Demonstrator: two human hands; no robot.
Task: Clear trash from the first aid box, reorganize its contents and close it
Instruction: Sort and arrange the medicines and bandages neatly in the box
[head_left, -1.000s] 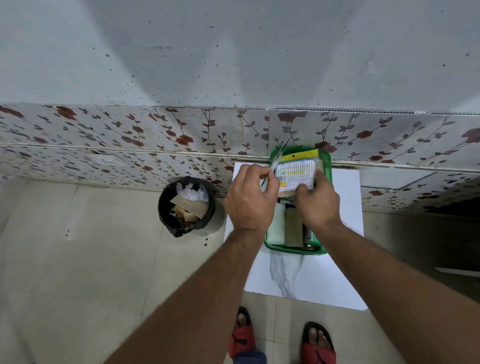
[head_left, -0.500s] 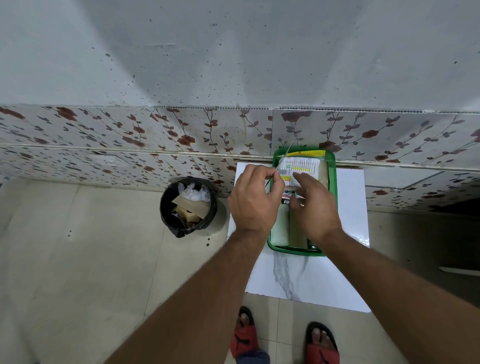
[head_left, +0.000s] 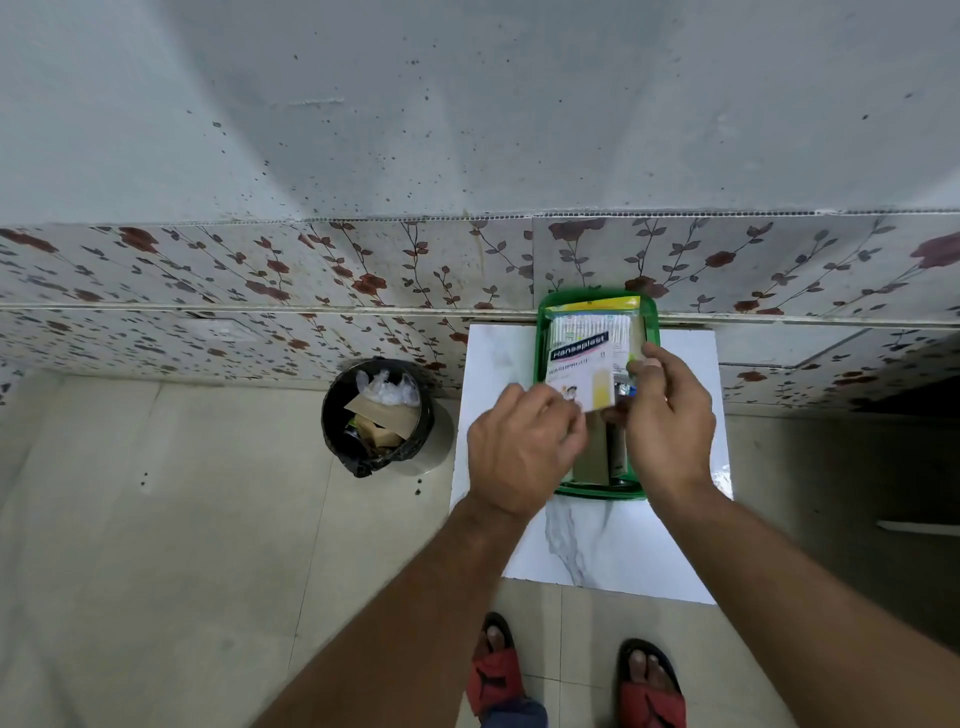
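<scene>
Head view, looking straight down: green first aid box (head_left: 652, 332) open on a white marble-look table (head_left: 597, 540), pushed up against the floral wall tiles (head_left: 311, 270). Both hands over the box. Left hand (head_left: 519, 452) curled, fingertips pinched on the lower-left corner of a white Hansaplast plaster packet (head_left: 582, 371). Right hand (head_left: 670, 415) gripping the packet's right edge, thumb and forefinger closed on it, with something small and dark tucked beneath, possibly foil, too blurred to say. Packet held just above the box, tilted slightly. Underneath it, a yellow-topped pack of cotton buds (head_left: 592, 322) lying at the box's far end. Black-lined trash bin (head_left: 376, 415) on the floor left of the table, holding cardboard scraps and plastic.
</scene>
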